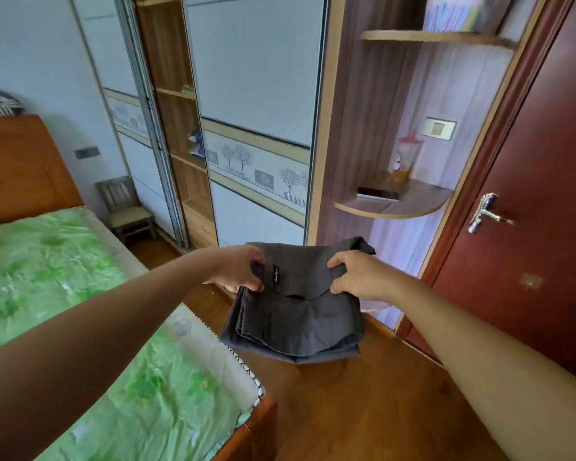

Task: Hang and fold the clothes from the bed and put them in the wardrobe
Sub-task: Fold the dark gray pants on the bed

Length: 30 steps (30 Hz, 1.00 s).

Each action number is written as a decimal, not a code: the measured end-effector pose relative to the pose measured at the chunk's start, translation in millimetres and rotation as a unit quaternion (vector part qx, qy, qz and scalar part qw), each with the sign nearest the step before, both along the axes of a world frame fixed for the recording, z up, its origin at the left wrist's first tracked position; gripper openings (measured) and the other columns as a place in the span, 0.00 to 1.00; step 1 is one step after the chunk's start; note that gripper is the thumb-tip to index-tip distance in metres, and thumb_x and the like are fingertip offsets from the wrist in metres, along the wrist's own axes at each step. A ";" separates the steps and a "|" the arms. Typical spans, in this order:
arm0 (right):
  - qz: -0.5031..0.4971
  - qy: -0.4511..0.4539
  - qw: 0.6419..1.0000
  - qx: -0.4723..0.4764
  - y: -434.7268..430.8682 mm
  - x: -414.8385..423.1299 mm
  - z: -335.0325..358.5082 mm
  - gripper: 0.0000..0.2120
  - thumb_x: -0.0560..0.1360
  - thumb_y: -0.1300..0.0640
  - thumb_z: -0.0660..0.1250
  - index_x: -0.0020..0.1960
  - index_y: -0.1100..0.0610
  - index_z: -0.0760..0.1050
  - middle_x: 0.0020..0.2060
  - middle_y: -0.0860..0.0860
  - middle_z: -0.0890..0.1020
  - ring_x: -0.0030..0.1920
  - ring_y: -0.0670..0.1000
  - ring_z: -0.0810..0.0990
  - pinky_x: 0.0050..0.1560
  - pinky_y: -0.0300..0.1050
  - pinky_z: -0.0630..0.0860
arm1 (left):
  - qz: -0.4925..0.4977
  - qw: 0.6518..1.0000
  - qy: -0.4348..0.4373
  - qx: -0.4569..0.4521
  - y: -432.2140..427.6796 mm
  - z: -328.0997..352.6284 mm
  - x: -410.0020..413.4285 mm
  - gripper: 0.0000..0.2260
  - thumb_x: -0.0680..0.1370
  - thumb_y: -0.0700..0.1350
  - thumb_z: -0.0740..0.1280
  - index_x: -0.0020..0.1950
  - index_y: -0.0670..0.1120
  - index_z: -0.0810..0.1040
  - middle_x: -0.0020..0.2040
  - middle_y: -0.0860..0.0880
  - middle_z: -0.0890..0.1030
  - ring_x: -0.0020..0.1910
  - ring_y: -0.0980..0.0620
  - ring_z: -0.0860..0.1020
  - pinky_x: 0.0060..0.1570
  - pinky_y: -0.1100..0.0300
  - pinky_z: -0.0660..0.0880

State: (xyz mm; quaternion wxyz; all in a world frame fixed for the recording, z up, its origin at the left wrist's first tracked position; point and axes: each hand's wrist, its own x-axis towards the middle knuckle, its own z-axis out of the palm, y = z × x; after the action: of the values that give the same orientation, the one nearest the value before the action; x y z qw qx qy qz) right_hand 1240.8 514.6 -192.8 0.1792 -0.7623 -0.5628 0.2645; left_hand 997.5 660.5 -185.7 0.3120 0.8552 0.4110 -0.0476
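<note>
Right, I hold the folded grey trousers [293,311] in the air past the bed [80,277] corner; left hand [240,271] and right hand [356,277] fingers pinch the top edge, which runs side to side; the open wardrobe shelves [177,128] lie ahead-left, nearer my left hand

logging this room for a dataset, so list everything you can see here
folded garment: one, dark grey, held in the air over the floor, off the bed's corner
bed: one, green on top, left
wardrobe: one, pale sliding fronts with a band of trees, ahead
chair: one, small, brown wood, at the back between bed and wardrobe
corner shelves: two, wood, right of the wardrobe
door: one, dark red, far right
handle: one, silver, on the door
floor: one, brown wood, below
left hand: one, grips the garment's upper left edge
right hand: one, grips its upper right edge
</note>
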 end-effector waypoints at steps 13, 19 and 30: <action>0.226 -0.071 0.971 -0.030 258.8 27.0 20.5 0.30 0.74 0.56 0.71 0.74 0.52 0.68 0.67 0.53 0.74 0.57 0.53 0.76 0.49 0.45 0.75 | 0.216 0.976 -0.003 -0.005 147.8 -4.2 7.3 0.24 0.73 0.45 0.77 0.66 0.50 0.73 0.53 0.50 0.75 0.48 0.47 0.81 0.36 0.60 0.82; 0.288 -0.091 0.953 -0.011 380.8 9.4 3.4 0.28 0.74 0.58 0.69 0.74 0.54 0.68 0.62 0.55 0.76 0.51 0.53 0.78 0.53 0.49 0.79 | 0.280 0.960 -0.024 0.004 242.2 -25.0 -4.2 0.20 0.75 0.46 0.73 0.65 0.48 0.73 0.52 0.48 0.77 0.43 0.48 0.81 0.37 0.57 0.81; 0.354 -0.080 0.932 0.016 551.1 -9.7 14.8 0.26 0.74 0.59 0.70 0.72 0.56 0.71 0.63 0.58 0.75 0.50 0.54 0.77 0.43 0.45 0.77 | 0.353 0.933 -0.065 -0.011 366.5 -13.9 -12.9 0.19 0.77 0.37 0.67 0.66 0.52 0.73 0.53 0.47 0.76 0.40 0.49 0.78 0.30 0.60 0.76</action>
State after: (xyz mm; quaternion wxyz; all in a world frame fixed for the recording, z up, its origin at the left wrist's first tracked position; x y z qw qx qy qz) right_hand 1231.1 1065.7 -178.0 0.0402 -0.5296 -0.8126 0.2400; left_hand 984.6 1027.0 -199.6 0.3442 0.6531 0.6644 0.1164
